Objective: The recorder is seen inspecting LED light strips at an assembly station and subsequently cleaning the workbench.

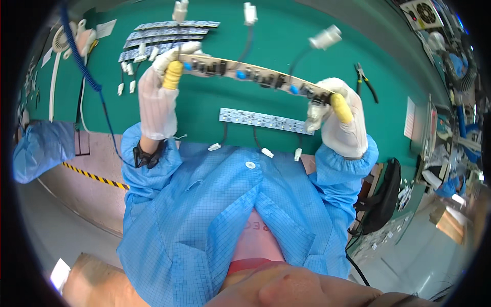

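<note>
Between my hands a long, narrow circuit board (255, 75) is held up over the green mat, seen nearly edge-on. Black parts and blue discs line its near side, and wires with white connectors (326, 37) stick out beyond its far side. My left hand (162, 84), in a white glove with a yellow thumb cover, is closed on the left end. The right hand (343, 115), gloved likewise, grips the other end. Below it on the mat lies a second circuit board strip (263, 121), face up, its three connectors toward me. A black wrist strap (147, 155) circles my left wrist.
Several more circuit board strips (171, 35) lie in a row at the far left. Pliers (366, 84) rest on the mat at right. A blue coiled cord (76, 48) hangs at left, near a small fan (64, 38). Another person's blue sleeve (43, 148) shows at far left.
</note>
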### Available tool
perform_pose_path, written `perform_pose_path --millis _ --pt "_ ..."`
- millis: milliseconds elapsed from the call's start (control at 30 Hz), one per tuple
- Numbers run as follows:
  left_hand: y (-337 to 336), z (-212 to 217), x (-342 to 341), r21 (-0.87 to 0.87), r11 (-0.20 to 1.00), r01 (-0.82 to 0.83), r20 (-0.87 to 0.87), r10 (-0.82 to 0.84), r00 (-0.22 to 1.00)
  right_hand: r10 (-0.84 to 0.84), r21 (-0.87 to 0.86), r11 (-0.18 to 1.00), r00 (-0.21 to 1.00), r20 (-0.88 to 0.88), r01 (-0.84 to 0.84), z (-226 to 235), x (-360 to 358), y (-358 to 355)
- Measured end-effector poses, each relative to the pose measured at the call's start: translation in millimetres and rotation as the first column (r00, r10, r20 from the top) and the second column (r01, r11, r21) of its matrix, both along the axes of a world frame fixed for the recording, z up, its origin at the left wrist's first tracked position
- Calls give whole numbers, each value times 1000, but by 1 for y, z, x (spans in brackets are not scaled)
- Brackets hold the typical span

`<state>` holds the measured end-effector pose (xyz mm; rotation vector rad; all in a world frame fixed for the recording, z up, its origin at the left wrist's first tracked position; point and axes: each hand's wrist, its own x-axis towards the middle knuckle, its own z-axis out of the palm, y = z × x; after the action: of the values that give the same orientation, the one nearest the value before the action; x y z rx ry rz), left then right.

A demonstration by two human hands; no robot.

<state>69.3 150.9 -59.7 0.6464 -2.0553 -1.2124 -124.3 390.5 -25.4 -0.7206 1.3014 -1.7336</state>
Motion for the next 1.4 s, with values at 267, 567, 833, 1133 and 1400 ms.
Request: perform_pose_path --millis 267,567,833,1133,1400 --pt "-12 -11 12 -316 948 16 288 80 954 100 -71 994 919 380 -79 -1 3 -2" --pt "1 13 5 -126 991 39 202 -13 979 71 -37 997 922 380 -61 -3 2 -2" --pt "6 24 6 47 994 100 68 -103 992 108 -43 994 850 516 -100 -5 -7 4" --pt "1 -2 21 -348 937 -10 135 61 989 85 -84 995 897 434 -53 -15 -8 6" --pt "1 12 19 -340 932 125 112 -92 989 54 -65 997 893 446 -28 -13 -9 4"
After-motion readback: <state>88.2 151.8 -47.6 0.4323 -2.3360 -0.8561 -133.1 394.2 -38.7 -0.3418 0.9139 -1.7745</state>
